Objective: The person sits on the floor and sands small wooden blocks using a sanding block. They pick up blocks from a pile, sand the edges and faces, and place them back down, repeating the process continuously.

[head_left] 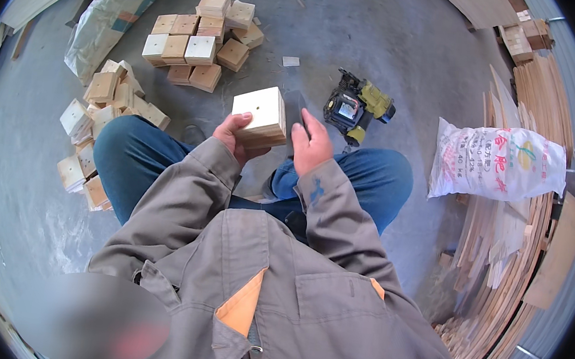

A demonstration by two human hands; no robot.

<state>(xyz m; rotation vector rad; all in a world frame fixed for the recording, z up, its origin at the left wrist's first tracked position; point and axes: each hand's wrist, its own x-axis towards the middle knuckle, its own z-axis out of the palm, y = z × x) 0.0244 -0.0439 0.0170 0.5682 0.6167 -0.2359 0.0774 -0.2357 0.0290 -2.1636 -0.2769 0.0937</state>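
Observation:
Over my lap, my left hand (pixel 234 131) is closed around a pale square wooden block (pixel 259 110) with a small dark hole in its top face. Its side shows layers, so it may be several pieces stacked. My right hand (pixel 312 142) grips a dark, flat-sided piece (pixel 295 103) beside the block's right face; the kind of piece is not clear. The thumb shows on the near side, while other fingers are partly hidden behind it. Whether the dark piece touches the wood, I cannot tell.
A yellow-green and black power tool (pixel 358 107) lies on the floor ahead to the right. Wooden blocks form piles ahead (pixel 200 48) and at left (pixel 100 116). A white printed sack (pixel 500 163) rests on stacked wood strips (pixel 512 250) at right. Another sack (pixel 120 14) leans far left.

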